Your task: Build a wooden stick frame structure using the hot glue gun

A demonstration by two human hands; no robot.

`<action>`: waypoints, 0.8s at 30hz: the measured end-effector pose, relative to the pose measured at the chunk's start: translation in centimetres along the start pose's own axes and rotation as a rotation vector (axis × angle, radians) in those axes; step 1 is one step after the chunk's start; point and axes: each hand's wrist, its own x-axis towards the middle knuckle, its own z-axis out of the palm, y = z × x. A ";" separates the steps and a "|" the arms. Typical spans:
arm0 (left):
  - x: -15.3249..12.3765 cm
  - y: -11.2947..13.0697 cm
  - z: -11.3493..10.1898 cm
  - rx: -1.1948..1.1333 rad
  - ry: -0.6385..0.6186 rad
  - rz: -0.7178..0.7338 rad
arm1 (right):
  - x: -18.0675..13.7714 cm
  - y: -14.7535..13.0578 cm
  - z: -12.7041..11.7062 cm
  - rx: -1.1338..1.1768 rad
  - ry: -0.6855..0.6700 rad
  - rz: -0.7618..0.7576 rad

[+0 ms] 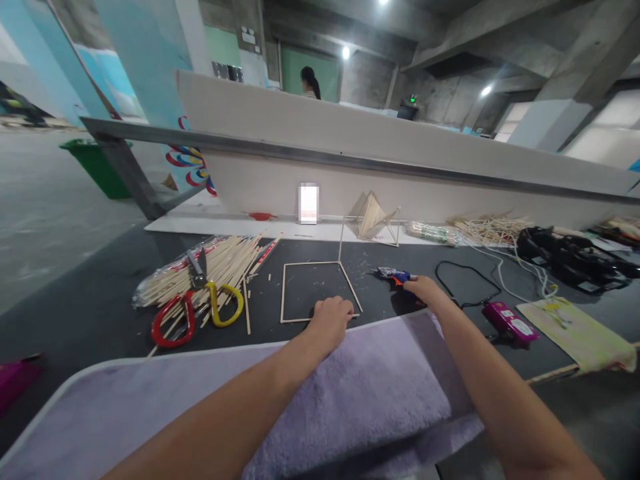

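Holding glue gun [401, 277] right-handed, left hand [330, 323] touching stick frame [283, 293]

Looks from the person's head, facing forward and steeply down over the dark grey surface [390, 257]. Sits closest to the thick lavender cloth [380, 373] and bare forearms [240, 407] at the bottom of the view, and near enough to the square frame of thin pale wooden sticks [283, 293], just below centre, to tell single sticks apart. Spans wide, from a green plastic bin [103, 170] on the left to a yellow-green cloth [575, 327] on the right. Reaches over the low white panel [280, 117] to the distant concrete ceiling [360, 20]. Shows the grey metal rail [380, 161] aslant, higher at left.
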 end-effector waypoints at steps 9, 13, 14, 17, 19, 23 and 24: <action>0.0 0.0 0.0 -0.020 0.008 0.016 | -4.4 -0.7 -0.1 0.929 -0.171 -0.181; 0.1 0.1 0.0 -0.020 -0.003 0.008 | -7.5 -0.4 0.3 0.850 -0.271 -0.290; 0.2 0.1 0.0 -0.018 -0.004 0.005 | -8.1 -0.2 0.4 0.815 -0.281 -0.312; 0.2 0.1 -0.1 -0.012 -0.005 -0.004 | -9.5 0.4 0.4 0.718 -0.324 -0.322; 0.2 0.1 -0.2 -0.011 -0.004 -0.008 | -9.9 0.8 0.4 0.671 -0.359 -0.308; 0.2 0.1 -0.1 -0.014 0.007 -0.025 | -10.1 1.3 0.7 0.552 -0.429 -0.276; 0.2 0.1 -0.1 -0.015 0.013 -0.029 | -10.1 1.4 0.8 0.513 -0.442 -0.270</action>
